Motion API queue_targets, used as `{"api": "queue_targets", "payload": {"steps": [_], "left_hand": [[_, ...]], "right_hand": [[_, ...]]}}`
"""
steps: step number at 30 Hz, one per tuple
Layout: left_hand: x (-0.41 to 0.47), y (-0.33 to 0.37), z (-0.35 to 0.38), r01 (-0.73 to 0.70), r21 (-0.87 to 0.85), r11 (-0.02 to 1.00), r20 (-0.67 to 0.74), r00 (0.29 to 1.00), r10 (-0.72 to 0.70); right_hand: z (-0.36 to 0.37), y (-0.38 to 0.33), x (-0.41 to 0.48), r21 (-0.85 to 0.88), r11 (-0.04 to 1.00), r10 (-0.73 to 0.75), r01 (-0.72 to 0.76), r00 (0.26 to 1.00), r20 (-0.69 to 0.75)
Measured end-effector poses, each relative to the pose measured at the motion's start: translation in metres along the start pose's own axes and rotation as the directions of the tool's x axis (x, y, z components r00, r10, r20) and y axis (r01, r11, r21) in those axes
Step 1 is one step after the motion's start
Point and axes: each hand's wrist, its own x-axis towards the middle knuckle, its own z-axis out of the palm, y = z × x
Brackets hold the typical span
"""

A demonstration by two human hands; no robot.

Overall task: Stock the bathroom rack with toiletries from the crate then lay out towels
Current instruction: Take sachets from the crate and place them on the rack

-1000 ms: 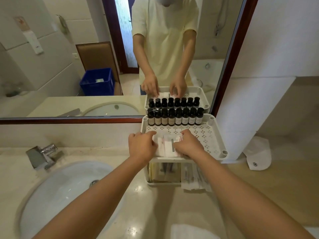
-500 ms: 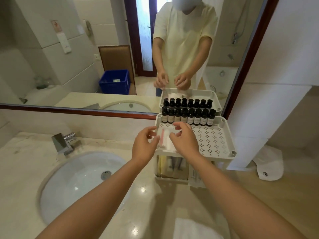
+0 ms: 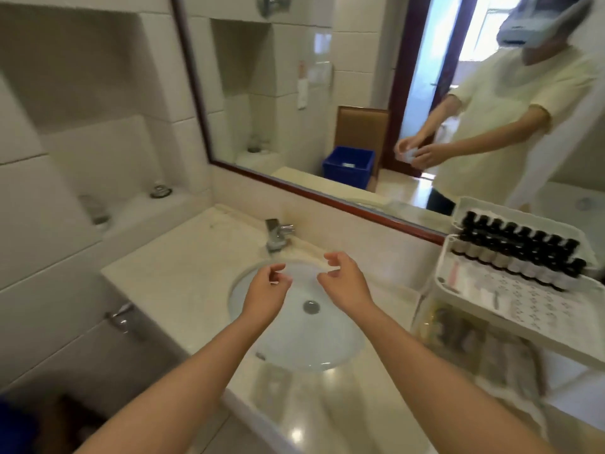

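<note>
Head view shows the rack [image 3: 438,283] already holding bottles [image 3: 523,257] and packets [image 3: 466,285], towels not yet laid out, while the left hand [image 3: 265,293] and right hand [image 3: 345,283] hover half-curled over the sink [image 3: 327,348], any pinched item impossible to tell.

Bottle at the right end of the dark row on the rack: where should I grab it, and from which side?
I'd grip its cap, coming straight down from above. The bottle stands upright, tight against its neighbour on one side, near the rack rim on the other, with the mirror close behind, so the top is the freest part.
</note>
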Motion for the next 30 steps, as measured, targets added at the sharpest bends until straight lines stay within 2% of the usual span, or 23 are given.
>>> {"api": "queue_targets", "payload": {"steps": [6,13,18,23,30], "left_hand": [[-0.054,-0.048,-0.146,0.1,0.017,0.995,-0.213,0.972,-0.095],[-0.135,-0.106,-0.291,0.193,0.059,0.979,-0.399,0.904,-0.154],[-0.197,-0.15,-0.378,0.281,0.134,0.95,-0.499,0.848,-0.18],[-0.253,-0.184,-0.44,0.39,0.127,0.912,-0.635,0.738,-0.227],[-0.302,-0.223,-0.494,0.51,0.068,0.858,-0.717,0.623,-0.314]], "right_hand": [[0.129,-0.056,-0.057,0.051,0.996,-0.083,0.073,0.971,0.224],[0.262,-0.117,-0.138,-0.003,0.963,-0.236,0.268,0.855,0.462],[0.336,-0.157,-0.19,-0.077,0.869,-0.338,0.488,0.7,0.629],[0.396,-0.187,-0.238,-0.051,0.78,-0.391,0.624,0.549,0.739],[0.471,-0.211,-0.273,0.022,0.735,-0.364,0.678,0.367,0.856]]}}
